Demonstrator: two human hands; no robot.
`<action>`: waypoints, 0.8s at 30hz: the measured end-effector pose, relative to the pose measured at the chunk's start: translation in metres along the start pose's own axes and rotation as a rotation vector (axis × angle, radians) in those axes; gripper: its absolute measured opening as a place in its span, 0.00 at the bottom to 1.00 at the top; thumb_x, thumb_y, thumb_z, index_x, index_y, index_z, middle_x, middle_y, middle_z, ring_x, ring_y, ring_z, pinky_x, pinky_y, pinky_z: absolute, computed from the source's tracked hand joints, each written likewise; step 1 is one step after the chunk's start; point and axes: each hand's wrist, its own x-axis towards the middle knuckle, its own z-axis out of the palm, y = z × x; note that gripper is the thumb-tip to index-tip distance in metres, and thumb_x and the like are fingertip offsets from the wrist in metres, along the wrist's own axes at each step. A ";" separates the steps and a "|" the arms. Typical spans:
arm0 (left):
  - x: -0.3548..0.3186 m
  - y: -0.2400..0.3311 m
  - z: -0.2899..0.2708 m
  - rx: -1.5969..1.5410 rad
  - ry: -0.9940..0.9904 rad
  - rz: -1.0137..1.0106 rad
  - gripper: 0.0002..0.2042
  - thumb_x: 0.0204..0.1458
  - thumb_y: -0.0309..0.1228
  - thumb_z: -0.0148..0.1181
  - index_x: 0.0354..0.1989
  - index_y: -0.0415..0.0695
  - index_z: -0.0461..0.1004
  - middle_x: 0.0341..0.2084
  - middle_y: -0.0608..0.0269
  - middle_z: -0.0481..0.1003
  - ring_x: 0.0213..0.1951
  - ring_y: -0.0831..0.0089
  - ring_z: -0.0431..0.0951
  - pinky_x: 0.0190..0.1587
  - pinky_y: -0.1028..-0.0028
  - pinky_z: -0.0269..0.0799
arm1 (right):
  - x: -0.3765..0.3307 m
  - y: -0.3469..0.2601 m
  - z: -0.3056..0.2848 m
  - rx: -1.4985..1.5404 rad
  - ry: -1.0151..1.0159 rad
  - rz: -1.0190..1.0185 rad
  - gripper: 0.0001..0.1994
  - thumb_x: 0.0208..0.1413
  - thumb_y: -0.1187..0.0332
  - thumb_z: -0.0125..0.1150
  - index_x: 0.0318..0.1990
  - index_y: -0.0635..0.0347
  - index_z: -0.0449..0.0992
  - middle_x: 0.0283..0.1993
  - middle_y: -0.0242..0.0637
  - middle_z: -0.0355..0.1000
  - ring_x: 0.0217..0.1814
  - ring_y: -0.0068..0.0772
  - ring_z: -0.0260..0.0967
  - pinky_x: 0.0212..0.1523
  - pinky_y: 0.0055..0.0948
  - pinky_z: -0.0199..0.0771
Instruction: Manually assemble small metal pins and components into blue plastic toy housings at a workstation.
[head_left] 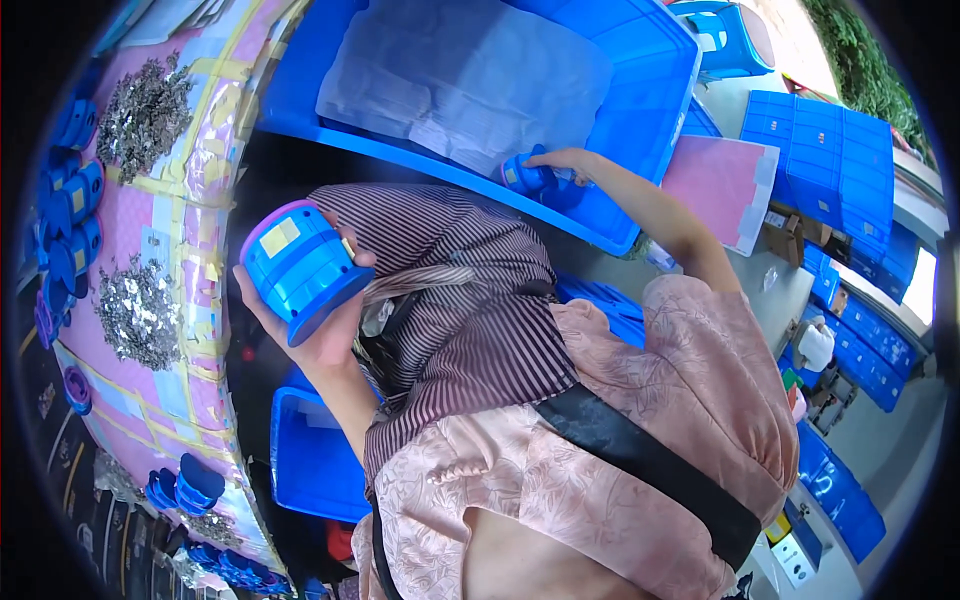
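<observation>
Here, the left hand (332, 335) clasps one blue cup (305, 268), the right hand (566, 163) one blue piece (520, 176).

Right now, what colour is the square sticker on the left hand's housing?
Pale yellow sticker, clearest in the head view.

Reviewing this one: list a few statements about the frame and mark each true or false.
1. The left hand holds a blue part with a pink rim. True.
2. The right hand lies on the striped cloth. False: the right hand reaches into the large blue bin.
3. Piles of small silvery pieces lie on the pink table. True.
4. A red sheet lies inside the large blue bin. False: the sheet is pale.
</observation>
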 end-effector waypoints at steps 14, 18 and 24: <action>-0.013 -0.015 0.004 0.058 0.004 0.028 0.41 0.52 0.61 0.56 0.61 0.36 0.59 0.54 0.46 0.67 0.49 0.53 0.69 0.49 0.56 0.63 | 0.001 0.021 -0.025 0.609 -0.624 0.061 0.28 0.49 0.34 0.60 0.39 0.50 0.74 0.32 0.23 0.69 0.15 0.21 0.48 0.24 0.21 0.64; 0.013 -0.032 0.011 -0.016 0.000 -0.049 0.40 0.52 0.63 0.53 0.59 0.36 0.63 0.49 0.44 0.71 0.47 0.48 0.73 0.47 0.48 0.71 | 0.025 0.049 -0.050 0.760 -0.793 -0.014 0.27 0.51 0.35 0.60 0.43 0.50 0.73 0.36 0.24 0.71 0.20 0.20 0.56 0.27 0.21 0.65; -0.014 -0.005 0.013 0.024 0.124 -0.004 0.40 0.51 0.64 0.52 0.58 0.37 0.66 0.43 0.40 0.75 0.43 0.43 0.77 0.47 0.46 0.72 | 0.022 -0.010 -0.003 1.107 -0.786 -0.278 0.32 0.54 0.42 0.59 0.58 0.56 0.69 0.58 0.40 0.70 0.57 0.42 0.68 0.61 0.48 0.65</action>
